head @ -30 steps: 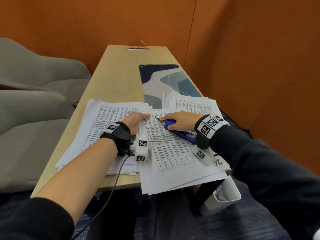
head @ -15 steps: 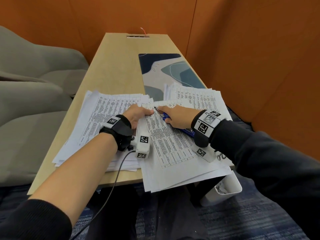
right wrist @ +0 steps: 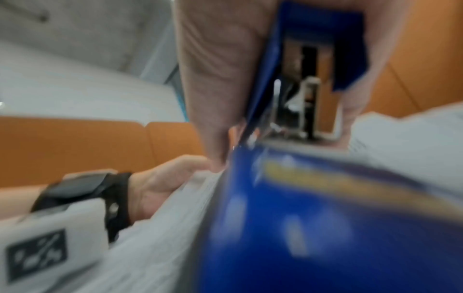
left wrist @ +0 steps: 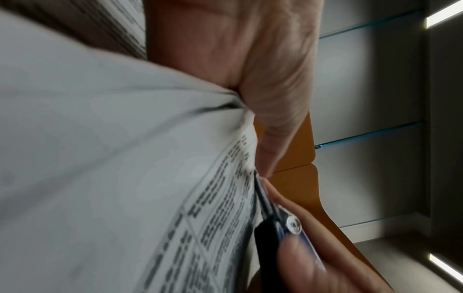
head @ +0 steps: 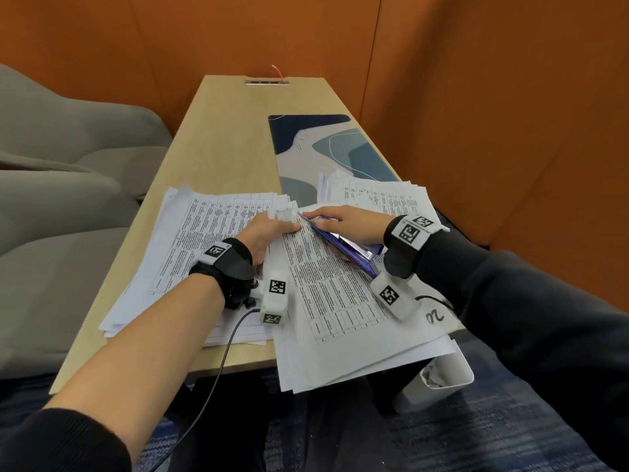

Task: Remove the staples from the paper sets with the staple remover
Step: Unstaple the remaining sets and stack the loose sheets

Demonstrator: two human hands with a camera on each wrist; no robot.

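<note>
A stapled paper set (head: 326, 301) lies at the table's near edge and overhangs it. My left hand (head: 289, 227) holds its top left corner, thumb (left wrist: 275, 119) on top of the sheet (left wrist: 125, 158), which wrinkles at the thumb's base. My right hand (head: 326, 219) grips the blue staple remover (head: 340, 245), whose metal tip (head: 304, 216) sits at that corner, just beyond the left thumb. The left wrist view shows the remover's (left wrist: 275, 218) thin jaw lying flat along the paper's edge. In the blurred right wrist view the remover (right wrist: 288, 218) fills the frame. The staple itself is not visible.
More printed paper piles lie to the left (head: 204, 240) and behind right (head: 384, 195). A blue patterned desk mat (head: 326, 148) covers the table's far right. A white bin (head: 439, 379) stands below the near right corner. Grey seats (head: 61, 199) are on the left, orange walls behind.
The remover's tip has slid a little farther toward the corner, closer to the left thumb. Both hands stay on the same paper set and the head view has shifted slightly.
</note>
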